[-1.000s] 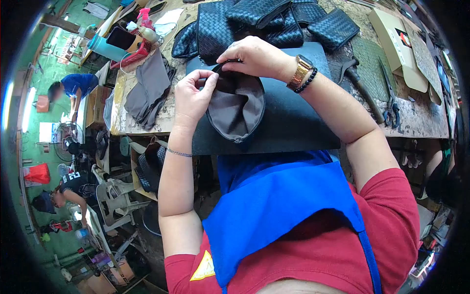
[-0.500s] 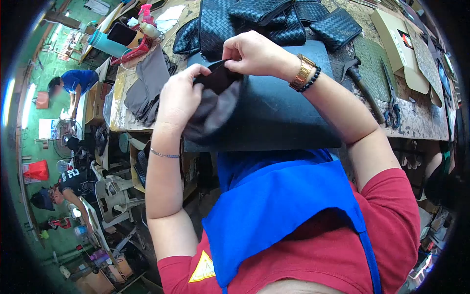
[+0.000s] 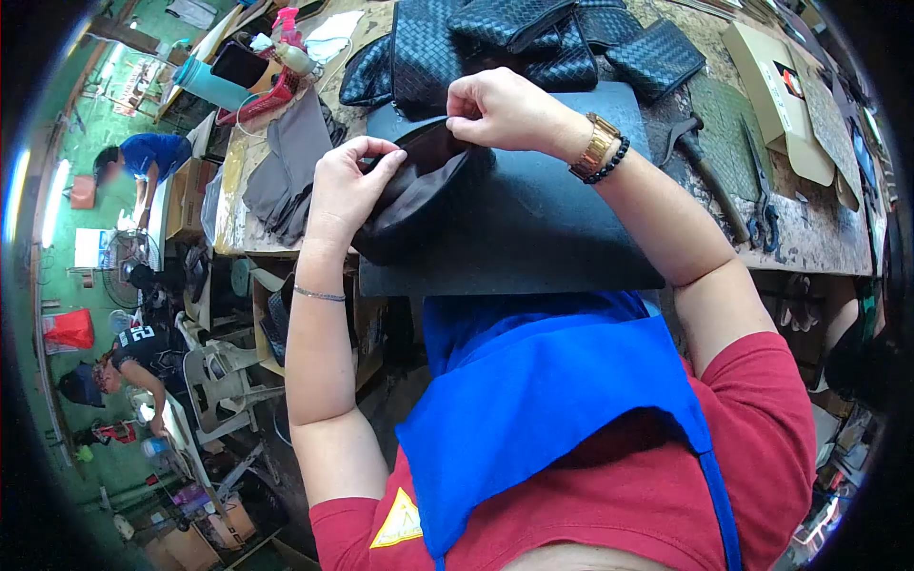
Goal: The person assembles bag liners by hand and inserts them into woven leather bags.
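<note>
A black pouch [image 3: 433, 214] with a dark lining stands with its mouth spread over the dark work board [image 3: 562, 228]. My left hand [image 3: 350, 181] pinches its rim on the left side. With thumb and forefinger, my right hand [image 3: 500, 109] grips the far edge of the same rim. Much of the lining shows inside the mouth; the pouch's underside is hidden. Behind the board lie several black woven pouches [image 3: 419, 57], some with zips.
A hammer [image 3: 709, 176] and scissors [image 3: 762, 190] lie at right, near an open cardboard box [image 3: 776, 95]. Grey cloth [image 3: 286, 167], a red basket [image 3: 271, 100] and a turquoise bottle [image 3: 209, 86] are at left. Two people [image 3: 152, 157] work farther off.
The pouch's mouth has been spread wider, and its outer black side now faces me. My right hand has shifted slightly right and down along the rim.
</note>
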`<state>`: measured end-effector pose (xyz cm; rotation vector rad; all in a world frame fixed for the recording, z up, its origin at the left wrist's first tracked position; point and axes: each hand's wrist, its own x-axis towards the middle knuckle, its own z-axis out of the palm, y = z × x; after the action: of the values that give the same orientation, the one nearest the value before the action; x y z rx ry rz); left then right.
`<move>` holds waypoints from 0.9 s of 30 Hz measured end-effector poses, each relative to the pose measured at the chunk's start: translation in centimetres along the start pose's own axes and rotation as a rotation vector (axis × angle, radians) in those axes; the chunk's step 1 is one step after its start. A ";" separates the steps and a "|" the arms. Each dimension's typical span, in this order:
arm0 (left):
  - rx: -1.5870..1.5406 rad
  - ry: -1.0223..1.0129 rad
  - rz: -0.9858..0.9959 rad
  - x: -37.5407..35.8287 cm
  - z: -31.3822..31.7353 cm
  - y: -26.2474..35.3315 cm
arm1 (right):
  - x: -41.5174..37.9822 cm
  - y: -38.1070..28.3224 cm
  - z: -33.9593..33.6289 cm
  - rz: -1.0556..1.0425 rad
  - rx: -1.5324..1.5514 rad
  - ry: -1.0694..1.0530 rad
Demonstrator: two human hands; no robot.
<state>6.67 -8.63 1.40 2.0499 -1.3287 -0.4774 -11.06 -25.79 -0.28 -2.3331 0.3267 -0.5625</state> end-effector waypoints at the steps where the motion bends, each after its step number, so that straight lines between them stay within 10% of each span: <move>1: -0.022 0.006 0.034 0.1 0.2 -0.4 | 0.0 0.4 0.3 -0.008 0.031 0.013; 27: -0.197 -0.119 -0.052 -0.4 0.3 0.6 | 0.2 0.4 -0.8 0.080 0.170 -0.147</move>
<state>5.92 -8.57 1.57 1.9217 -1.2454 -0.7340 -11.28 -26.64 0.01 -2.1724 0.2899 -0.3634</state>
